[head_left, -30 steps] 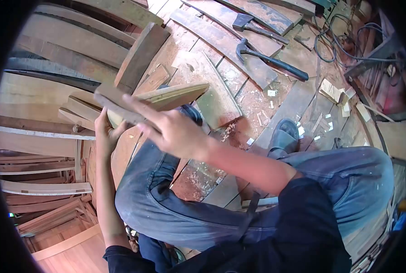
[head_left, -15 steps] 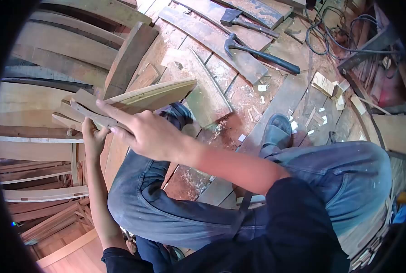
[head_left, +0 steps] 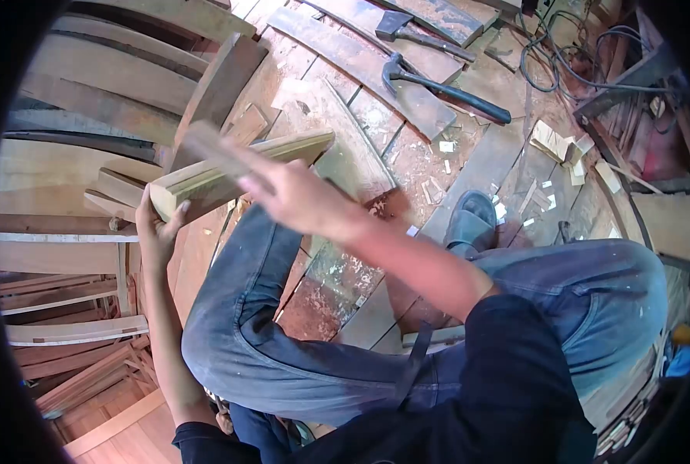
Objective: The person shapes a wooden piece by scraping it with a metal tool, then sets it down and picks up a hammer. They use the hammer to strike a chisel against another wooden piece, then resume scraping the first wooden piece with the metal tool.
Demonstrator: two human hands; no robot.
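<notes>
A pale, slightly curved wooden piece slants across the upper left, its near end in my left hand. The fingers lie behind that end and the thumb presses on its side. Above the piece, my right hand is wrapped round a flat strip-like thing, blurred by motion, which I cannot identify. Whether the strip touches the wood is unclear. My bent knee in jeans is just below the wooden piece.
A hammer and a hatchet lie on boards at the top. Curved planks are stacked at the left. Offcuts and a black cable are at the right. My sandalled foot rests on the floor.
My right hand has moved right along the wooden piece with the strip, away from my left hand. My knee has shifted up under the piece, whose near end is now uncovered.
</notes>
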